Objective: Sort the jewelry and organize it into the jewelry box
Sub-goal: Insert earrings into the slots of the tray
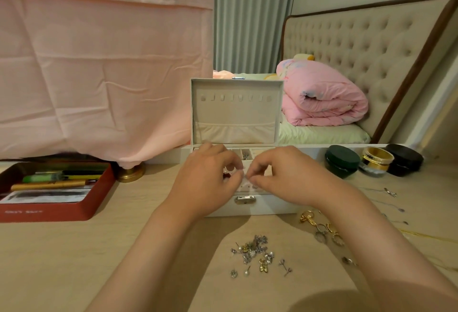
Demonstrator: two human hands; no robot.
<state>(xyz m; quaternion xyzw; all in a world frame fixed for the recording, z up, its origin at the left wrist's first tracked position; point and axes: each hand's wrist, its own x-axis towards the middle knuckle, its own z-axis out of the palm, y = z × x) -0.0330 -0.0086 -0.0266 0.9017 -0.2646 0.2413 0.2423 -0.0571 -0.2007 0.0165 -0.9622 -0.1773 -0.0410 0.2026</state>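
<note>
Matt wood-grain table (74, 249), shiny metal earrings (255, 252), white leatherette jewelry box (267, 206), glossy latch (244, 199)

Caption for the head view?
Left hand and right hand pinch a small item over the open jewelry box; earrings and rings lie on the table.

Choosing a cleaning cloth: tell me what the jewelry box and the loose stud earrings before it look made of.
Jewelry box: smooth white shell, likely faux leather; matte beige lining looks velvety; shiny metal latch. Stud earrings: glinting silver- and gold-toned metal, some pearl-like beads; plated or solid, cannot tell.
</note>
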